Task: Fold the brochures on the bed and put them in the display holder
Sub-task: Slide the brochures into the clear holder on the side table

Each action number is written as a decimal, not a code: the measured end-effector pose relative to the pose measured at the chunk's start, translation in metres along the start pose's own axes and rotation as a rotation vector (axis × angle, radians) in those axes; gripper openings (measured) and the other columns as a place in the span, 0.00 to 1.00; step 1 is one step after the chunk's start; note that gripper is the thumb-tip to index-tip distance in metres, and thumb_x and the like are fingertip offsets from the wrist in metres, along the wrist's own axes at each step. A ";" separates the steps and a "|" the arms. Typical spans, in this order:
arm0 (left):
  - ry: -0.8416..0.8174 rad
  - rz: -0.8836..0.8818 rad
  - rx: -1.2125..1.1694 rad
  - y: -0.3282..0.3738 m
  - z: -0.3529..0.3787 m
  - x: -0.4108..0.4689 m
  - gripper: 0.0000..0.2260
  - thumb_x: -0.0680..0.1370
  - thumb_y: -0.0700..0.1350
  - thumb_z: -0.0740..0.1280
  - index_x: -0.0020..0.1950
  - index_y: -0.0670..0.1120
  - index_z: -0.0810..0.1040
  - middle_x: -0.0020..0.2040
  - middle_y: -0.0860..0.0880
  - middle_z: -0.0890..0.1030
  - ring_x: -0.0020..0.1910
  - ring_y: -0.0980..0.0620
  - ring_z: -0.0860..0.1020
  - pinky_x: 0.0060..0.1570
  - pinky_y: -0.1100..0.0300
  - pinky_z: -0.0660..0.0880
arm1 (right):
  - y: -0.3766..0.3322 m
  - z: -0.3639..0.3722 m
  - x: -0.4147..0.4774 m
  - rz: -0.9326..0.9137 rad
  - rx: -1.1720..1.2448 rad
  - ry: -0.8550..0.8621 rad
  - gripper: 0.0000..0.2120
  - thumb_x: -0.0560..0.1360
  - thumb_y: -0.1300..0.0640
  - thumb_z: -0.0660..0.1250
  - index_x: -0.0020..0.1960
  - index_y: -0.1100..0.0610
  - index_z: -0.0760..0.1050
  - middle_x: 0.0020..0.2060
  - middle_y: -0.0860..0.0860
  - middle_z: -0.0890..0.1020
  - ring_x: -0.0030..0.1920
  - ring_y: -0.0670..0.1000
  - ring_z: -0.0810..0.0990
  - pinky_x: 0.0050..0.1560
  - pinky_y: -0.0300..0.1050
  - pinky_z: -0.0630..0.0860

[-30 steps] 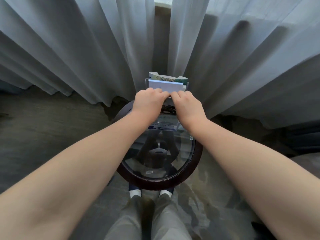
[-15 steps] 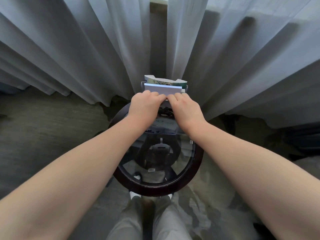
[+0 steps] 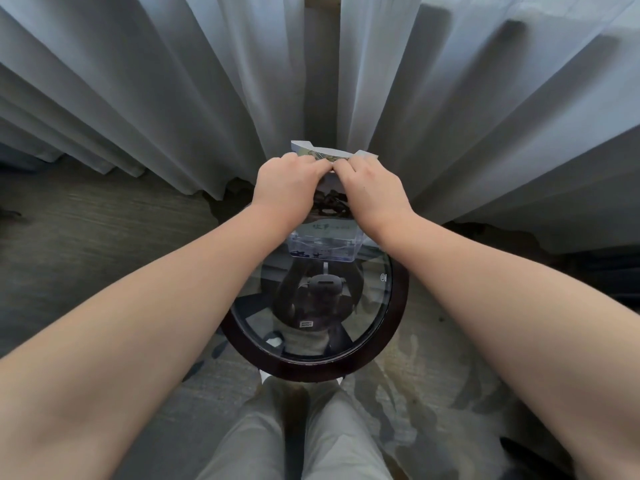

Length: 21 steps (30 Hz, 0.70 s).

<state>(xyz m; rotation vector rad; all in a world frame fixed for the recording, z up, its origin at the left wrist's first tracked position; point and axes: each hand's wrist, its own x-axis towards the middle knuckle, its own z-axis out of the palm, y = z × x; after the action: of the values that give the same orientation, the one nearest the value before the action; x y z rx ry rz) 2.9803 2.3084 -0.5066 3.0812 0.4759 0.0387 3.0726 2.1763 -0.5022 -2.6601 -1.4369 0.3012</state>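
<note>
I see both grips brought together, knuckles nearly touching, at the top of the brochures (image 3: 330, 155). The left grip (image 3: 289, 188) has its fingers curled over the upper edge of the paper, and the right grip (image 3: 372, 192) is curled onto the same edge just beside it, so each is clamped on the brochures. The brochures stand upright in the clear display holder (image 3: 323, 245), whose front pocket shows directly beneath the grips, between the two wrists. The holder sits on the far side of a round glass desk (image 3: 398, 306) with a dark rim, below and nearer to me than the grips. Beyond the grips hang pale curtains (image 3: 173, 98). Grey trousers (image 3: 343, 441) show under the forearms.
</note>
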 end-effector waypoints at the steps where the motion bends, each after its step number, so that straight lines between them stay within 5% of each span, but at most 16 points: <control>1: -0.007 0.000 -0.006 0.001 0.002 0.000 0.18 0.77 0.36 0.61 0.64 0.51 0.78 0.55 0.48 0.83 0.54 0.41 0.79 0.42 0.52 0.64 | 0.001 0.003 -0.001 0.003 -0.004 -0.012 0.15 0.81 0.66 0.59 0.67 0.59 0.71 0.61 0.56 0.78 0.62 0.59 0.74 0.49 0.55 0.75; 21: -0.210 0.035 -0.004 0.011 0.053 -0.020 0.19 0.77 0.40 0.72 0.67 0.49 0.76 0.57 0.47 0.82 0.53 0.44 0.81 0.48 0.51 0.77 | 0.010 0.071 -0.022 0.005 0.107 -0.077 0.27 0.74 0.66 0.72 0.71 0.56 0.69 0.60 0.55 0.76 0.58 0.57 0.75 0.50 0.49 0.78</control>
<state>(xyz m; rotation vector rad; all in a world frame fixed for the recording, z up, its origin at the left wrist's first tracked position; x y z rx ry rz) 2.9657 2.2909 -0.5593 3.0427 0.4108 -0.2797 3.0528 2.1523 -0.5708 -2.5938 -1.3928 0.4714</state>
